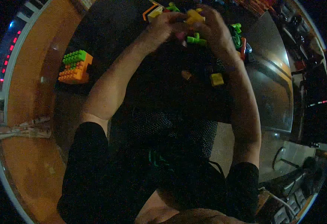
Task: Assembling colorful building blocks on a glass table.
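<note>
Both arms reach to the far side of a dark table. My right hand [214,30] is closed around a yellow toy piece [195,16], its fingers curled over the top. Close to its left, my left hand [167,27] has its fingers bent inward; what it holds, if anything, is hidden and dim. Just below the two hands lies a bright green tube-shaped toy piece [197,40]. A yellow and white block with an orange edge [155,12] sits beyond the left hand.
At the left of the table [107,44] stands a block of orange and green studded bricks [74,68]. Nearer me lies a yellow block [217,79]. Green pieces [236,35] and an orange-red piece [243,48] lie right of my right wrist. A patterned box [253,5] is at the far right.
</note>
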Action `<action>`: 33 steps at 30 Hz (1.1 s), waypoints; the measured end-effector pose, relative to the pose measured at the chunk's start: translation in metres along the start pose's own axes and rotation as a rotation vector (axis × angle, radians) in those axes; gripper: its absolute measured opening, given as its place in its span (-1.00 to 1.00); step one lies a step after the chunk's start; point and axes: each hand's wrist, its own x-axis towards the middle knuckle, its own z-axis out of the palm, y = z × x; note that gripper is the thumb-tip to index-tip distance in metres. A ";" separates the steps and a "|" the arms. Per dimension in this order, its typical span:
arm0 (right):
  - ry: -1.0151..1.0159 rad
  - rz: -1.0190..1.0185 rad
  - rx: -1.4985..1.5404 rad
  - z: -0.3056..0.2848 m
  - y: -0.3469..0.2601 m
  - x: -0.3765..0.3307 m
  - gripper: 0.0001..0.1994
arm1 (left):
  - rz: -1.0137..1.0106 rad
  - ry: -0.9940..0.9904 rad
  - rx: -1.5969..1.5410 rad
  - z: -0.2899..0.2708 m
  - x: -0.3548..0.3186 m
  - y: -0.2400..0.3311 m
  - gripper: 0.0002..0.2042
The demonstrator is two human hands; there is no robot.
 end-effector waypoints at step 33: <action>-0.049 0.098 -1.034 -0.135 0.130 -0.014 -0.61 | 0.235 -0.107 -0.263 -0.004 0.000 0.009 -0.59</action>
